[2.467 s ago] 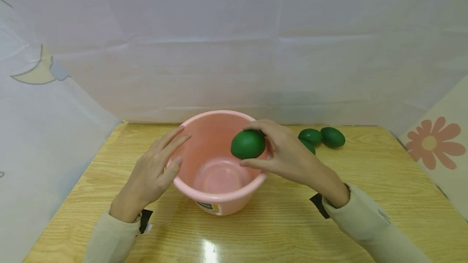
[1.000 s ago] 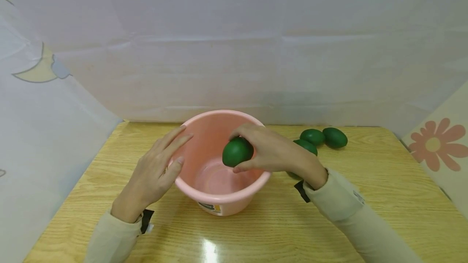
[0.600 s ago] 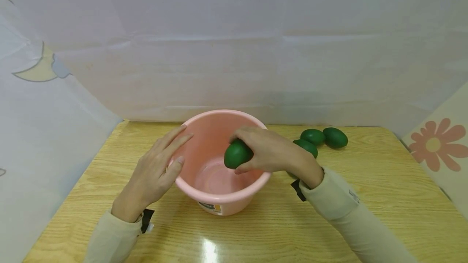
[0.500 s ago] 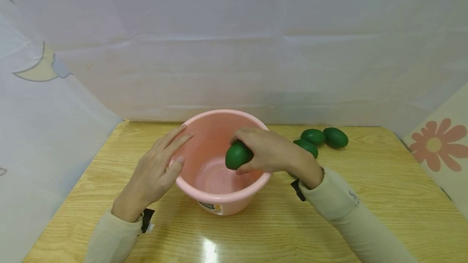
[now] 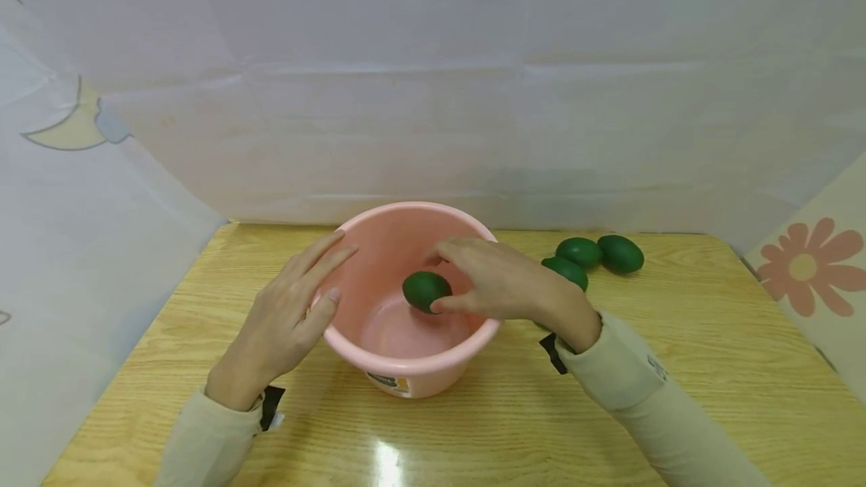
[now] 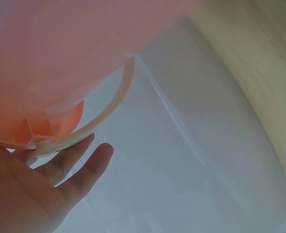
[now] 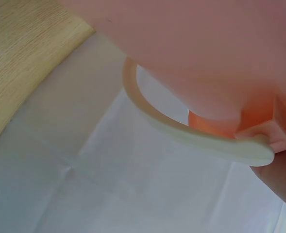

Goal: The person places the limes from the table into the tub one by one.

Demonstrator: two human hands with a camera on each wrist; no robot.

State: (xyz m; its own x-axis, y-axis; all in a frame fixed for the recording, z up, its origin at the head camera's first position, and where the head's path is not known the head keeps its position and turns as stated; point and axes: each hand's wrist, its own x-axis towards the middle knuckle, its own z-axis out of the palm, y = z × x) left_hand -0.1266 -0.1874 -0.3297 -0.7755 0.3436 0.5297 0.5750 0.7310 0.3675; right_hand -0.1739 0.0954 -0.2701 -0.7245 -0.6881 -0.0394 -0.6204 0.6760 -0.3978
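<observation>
On my screen the left hand [image 5: 280,325] lies flat against the outer left wall of the pink bucket [image 5: 379,246], fingers straight and a little spread, the fingertips reaching up to the rim and the thumb tip touching it; it holds nothing. My left wrist feed shows the same from below: the palm and fingers of the left hand [image 6: 41,189] open beside the pink bucket [image 6: 60,53], with the pale handle [image 6: 106,114] curving down just past the fingertips. Moving right, the bucket stands on the wooden table [image 5: 676,367] near its middle, a label on the near wall. Inside the bucket I see one green egg-shaped fruit [image 5: 425,291], low against the right inner wall. The right hand [image 5: 504,284] reaches over the right rim above it, fingers loosened and extended; the thumb tip sits just at the fruit's lower right edge, and I cannot tell whether it touches the fruit or is a hair off it, but the fingers are not wrapped round it. The right wrist feed gives me only the bucket's pink wall [image 7: 210,53], the pale handle [image 7: 191,133] and a sliver of the hand at the corner, so it does not settle the contact. Further right, well apart from the bucket, three more green fruits [image 5: 595,255] lie close together on the table near the back wall.
</observation>
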